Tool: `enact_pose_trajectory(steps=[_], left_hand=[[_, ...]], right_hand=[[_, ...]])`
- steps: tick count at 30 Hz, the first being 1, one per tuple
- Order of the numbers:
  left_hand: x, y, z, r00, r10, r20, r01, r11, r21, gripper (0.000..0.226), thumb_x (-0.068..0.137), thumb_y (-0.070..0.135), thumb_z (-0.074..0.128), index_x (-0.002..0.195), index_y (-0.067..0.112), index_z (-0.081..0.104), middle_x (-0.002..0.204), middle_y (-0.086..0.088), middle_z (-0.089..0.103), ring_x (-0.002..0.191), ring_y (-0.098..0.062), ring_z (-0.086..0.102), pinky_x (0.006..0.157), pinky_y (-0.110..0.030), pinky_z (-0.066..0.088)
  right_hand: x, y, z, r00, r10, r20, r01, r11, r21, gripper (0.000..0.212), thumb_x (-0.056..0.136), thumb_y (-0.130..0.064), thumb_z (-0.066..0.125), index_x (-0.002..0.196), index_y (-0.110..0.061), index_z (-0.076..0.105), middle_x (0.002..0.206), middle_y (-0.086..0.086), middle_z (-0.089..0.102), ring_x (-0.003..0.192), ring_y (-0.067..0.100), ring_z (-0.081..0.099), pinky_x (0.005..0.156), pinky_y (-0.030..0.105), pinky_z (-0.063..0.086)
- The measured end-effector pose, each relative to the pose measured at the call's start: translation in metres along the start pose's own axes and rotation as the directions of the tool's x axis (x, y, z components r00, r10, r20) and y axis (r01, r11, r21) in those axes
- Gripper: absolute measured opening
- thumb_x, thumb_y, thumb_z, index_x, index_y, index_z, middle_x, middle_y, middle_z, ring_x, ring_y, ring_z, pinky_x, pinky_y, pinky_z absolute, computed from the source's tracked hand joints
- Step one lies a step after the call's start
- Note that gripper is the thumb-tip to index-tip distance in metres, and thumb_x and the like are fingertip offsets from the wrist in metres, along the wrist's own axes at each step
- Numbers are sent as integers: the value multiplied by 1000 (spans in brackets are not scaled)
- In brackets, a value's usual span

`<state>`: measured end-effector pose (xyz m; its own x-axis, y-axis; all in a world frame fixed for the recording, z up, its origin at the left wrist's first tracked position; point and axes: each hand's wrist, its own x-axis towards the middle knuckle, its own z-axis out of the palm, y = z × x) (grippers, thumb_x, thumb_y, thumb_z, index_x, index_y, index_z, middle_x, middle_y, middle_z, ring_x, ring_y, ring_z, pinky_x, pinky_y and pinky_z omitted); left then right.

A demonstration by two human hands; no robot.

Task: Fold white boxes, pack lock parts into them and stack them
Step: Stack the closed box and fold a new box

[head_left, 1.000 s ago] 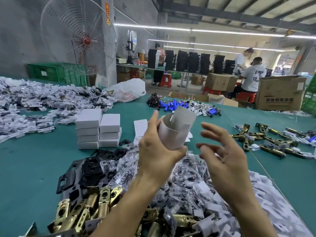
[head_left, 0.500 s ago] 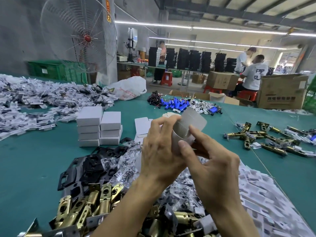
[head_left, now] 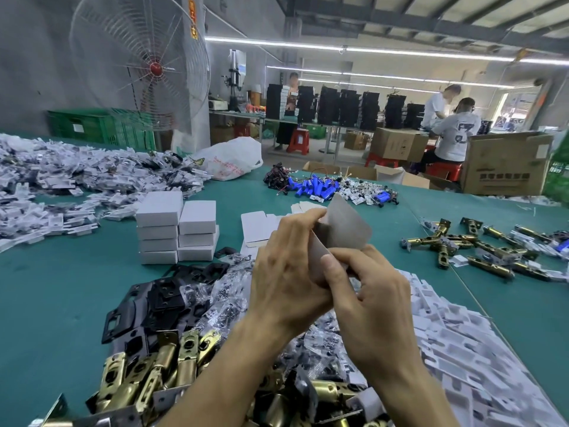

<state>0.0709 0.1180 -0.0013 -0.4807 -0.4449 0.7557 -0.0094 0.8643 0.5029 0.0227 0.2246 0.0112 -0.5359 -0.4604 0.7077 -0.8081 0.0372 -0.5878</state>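
Both hands hold one unfolded white box blank in the air above the green table. My left hand grips its left side with fingers curled over the top edge. My right hand pinches a lower flap with the thumb on the card. Two stacks of folded white boxes stand at the left of the hands. Flat white blanks lie behind the hands. Brass latch bolts, black strike plates and bagged screws lie heaped in front of me.
More brass latches lie at the right, white plastic inserts at the lower right, blue batteries at the far middle. A big heap of white parts covers the left. Cardboard boxes, a fan and seated people are beyond the table.
My right hand, open and apart from the blank a second ago, came in and took hold of its lower flap. The blank sank slightly lower and is being bent between both hands.
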Motion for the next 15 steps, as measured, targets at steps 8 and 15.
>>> enact_pose_trajectory(steps=[8, 15], left_hand=[[-1, -6, 1, 999, -53, 11, 52, 998, 38, 56, 72, 59, 64, 120, 42, 40, 103, 11, 55, 71, -17, 59, 53, -33, 48], [0, -4, -1, 995, 93, 36, -94, 995, 25, 70, 65, 39, 81, 121, 30, 40, 105, 3, 60, 74, -18, 57, 54, -35, 49]], right_hand=[[3, 1, -6, 997, 82, -7, -79, 980, 182, 46, 84, -21, 75, 115, -47, 52, 98, -26, 64, 82, 7, 68, 61, 36, 59], [8, -5, -13, 986, 151, -71, -120, 938, 326, 32, 89, -42, 57, 119, -47, 49, 89, -37, 63, 75, 0, 69, 61, 15, 54]])
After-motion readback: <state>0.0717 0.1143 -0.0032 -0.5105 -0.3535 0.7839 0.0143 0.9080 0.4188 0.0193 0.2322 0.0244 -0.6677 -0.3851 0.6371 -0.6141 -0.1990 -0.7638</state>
